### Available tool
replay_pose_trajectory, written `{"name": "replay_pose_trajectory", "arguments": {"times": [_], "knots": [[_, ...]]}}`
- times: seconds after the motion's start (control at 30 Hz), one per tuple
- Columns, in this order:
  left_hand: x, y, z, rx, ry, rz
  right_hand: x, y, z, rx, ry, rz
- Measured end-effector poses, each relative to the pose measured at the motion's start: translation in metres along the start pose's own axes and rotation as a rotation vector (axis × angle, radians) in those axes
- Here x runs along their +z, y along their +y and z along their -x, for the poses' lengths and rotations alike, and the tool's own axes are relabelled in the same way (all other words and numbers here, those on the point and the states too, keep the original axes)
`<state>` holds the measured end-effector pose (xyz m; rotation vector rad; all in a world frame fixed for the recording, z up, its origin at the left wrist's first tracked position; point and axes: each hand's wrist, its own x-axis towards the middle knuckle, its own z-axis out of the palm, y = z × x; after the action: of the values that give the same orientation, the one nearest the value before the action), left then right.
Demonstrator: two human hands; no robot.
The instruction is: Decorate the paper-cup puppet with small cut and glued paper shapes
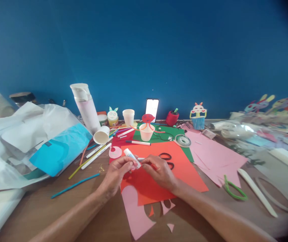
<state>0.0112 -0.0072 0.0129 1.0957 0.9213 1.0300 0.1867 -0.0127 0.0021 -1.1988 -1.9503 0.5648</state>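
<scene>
My left hand (120, 173) is closed around a white glue stick (131, 156), which tilts up toward the left. Close by its lower end, the curled thumb and fingers of my right hand (160, 170) are pinched together; what is between them, if anything, I cannot make out. Both hands are over an orange-red paper sheet (184, 179). Black-handled scissors (165, 156) lie on that sheet, partly covered by my right hand. A pink paper disc (115, 152) with a red spot is left of the glue stick. Beyond it stands a paper cup (147, 133) topped by a red face figure.
Cut pink paper (136, 215) lies at the front edge. Markers (97, 156) and a blue pipe cleaner (75, 186) are at left, beside a plastic bag (10, 148). A tape roll (182, 140), pink sheets (216, 154) and a green pipe cleaner (234, 193) lie at right. A lit phone (152, 108) stands behind.
</scene>
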Motion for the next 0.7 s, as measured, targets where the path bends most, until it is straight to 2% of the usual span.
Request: {"name": "replay_pose_trajectory", "arguments": {"times": [0.17, 0.37, 0.6, 0.7], "knots": [[0.002, -0.001, 0.002, 0.022, -0.015, 0.003, 0.003, -0.005, 0.002, 0.072, -0.014, 0.046], [0.011, -0.003, 0.007, 0.015, -0.053, 0.080, 0.006, -0.010, 0.003, 0.076, 0.002, 0.052], [0.009, -0.007, 0.004, 0.049, -0.065, 0.104, 0.003, -0.016, 0.004, 0.043, -0.109, -0.088], [0.010, -0.007, 0.004, 0.062, -0.067, 0.104, 0.003, -0.015, 0.006, 0.079, -0.196, -0.189]]}}
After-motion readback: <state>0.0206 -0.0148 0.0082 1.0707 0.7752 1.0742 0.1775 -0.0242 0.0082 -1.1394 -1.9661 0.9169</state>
